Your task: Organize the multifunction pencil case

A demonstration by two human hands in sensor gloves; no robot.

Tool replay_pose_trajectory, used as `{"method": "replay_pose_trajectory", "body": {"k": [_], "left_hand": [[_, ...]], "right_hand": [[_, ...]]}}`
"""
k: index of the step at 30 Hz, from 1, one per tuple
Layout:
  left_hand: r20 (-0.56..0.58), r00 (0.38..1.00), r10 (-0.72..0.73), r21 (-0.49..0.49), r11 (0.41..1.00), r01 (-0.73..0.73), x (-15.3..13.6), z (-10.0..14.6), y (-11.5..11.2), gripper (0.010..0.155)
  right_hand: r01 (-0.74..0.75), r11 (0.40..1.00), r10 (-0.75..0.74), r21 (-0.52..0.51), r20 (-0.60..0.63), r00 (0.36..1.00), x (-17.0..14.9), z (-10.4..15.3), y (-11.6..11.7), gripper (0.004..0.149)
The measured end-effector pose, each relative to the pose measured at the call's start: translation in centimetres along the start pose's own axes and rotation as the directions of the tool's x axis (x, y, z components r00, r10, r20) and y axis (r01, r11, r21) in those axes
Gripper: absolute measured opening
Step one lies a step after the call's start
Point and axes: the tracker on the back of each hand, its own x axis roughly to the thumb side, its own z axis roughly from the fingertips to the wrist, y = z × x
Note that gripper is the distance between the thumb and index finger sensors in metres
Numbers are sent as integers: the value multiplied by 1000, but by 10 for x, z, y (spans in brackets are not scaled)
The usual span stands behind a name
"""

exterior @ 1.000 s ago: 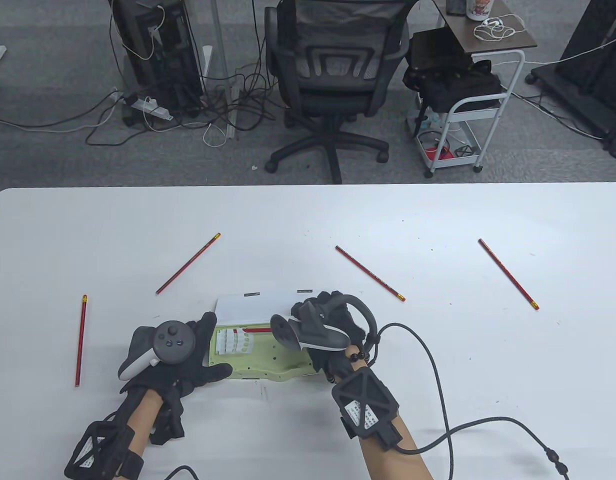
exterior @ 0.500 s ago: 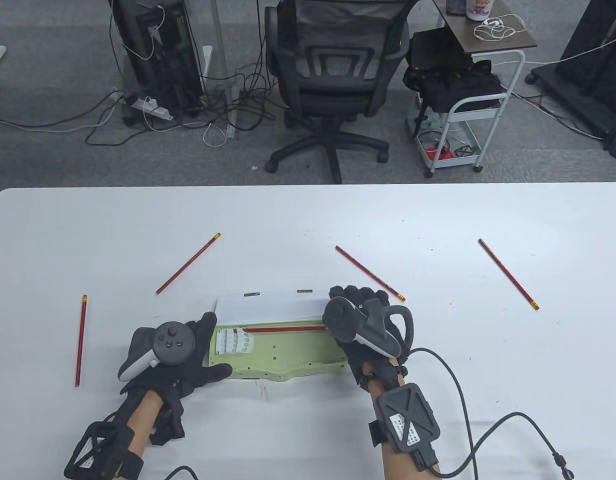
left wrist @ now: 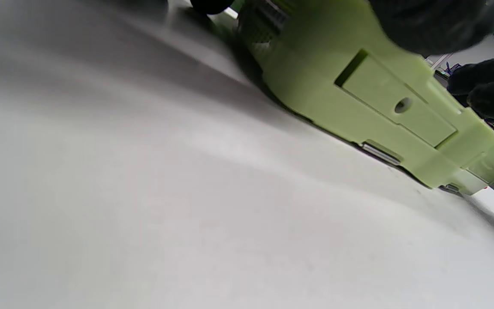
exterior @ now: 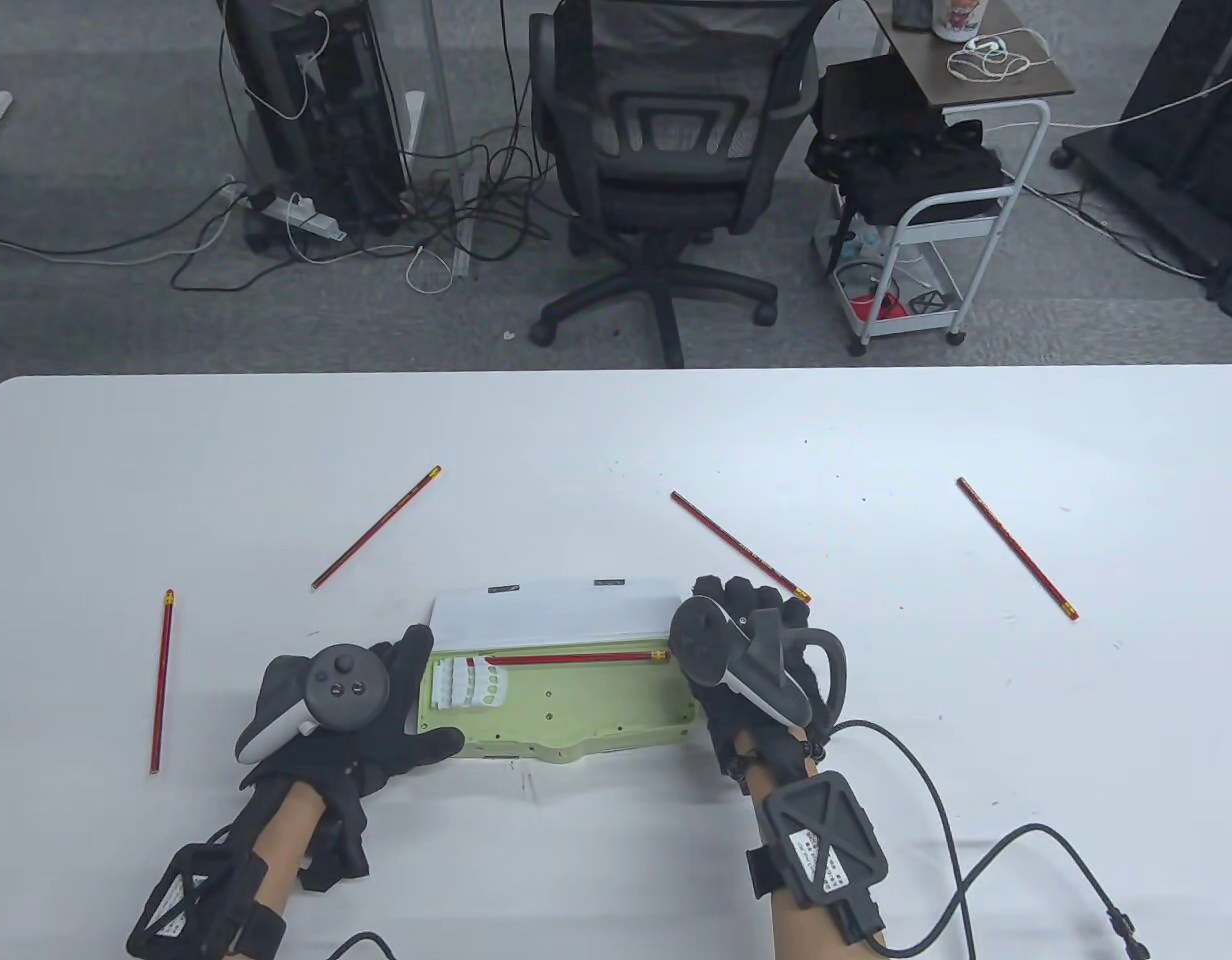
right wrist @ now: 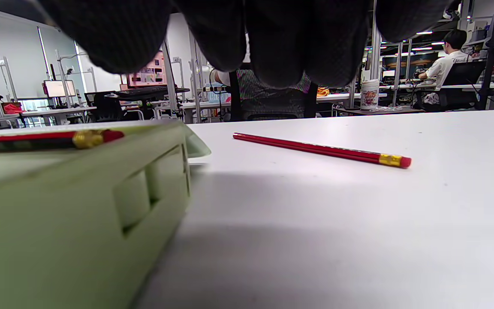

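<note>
A pale green pencil case (exterior: 566,715) lies open near the table's front edge, its white lid (exterior: 551,612) raised at the back. One red pencil (exterior: 576,658) lies inside along the back wall, also visible in the right wrist view as the pencil (right wrist: 45,138) on top of the case (right wrist: 79,206). My left hand (exterior: 411,695) holds the case's left end between thumb and forefinger. In the left wrist view a gloved finger (left wrist: 435,21) rests on the case (left wrist: 358,86). My right hand (exterior: 741,600) hovers just past the case's right end with loosely curled fingers (right wrist: 281,43), holding nothing.
Several red pencils lie loose on the white table (exterior: 616,440): a far-left pencil (exterior: 159,680), a back-left pencil (exterior: 376,527), a pencil (exterior: 741,547) just beyond my right hand, shown close in the pencil (right wrist: 322,150), and a far-right pencil (exterior: 1016,548). An office chair (exterior: 666,150) stands behind.
My right hand moved right from above the case's middle to past its right end, leaving the red pencil lying fully in the case. My left hand stayed put.
</note>
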Motion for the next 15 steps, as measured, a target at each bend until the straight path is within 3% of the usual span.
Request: {"method": "replay_pose_trajectory", "body": {"k": [15], "left_hand": [[1,1000,0,1,1000,0,0,0,-1,112]], "right_hand": [[-140,990,140,-1,-1,990,21,-6,16,68]]}}
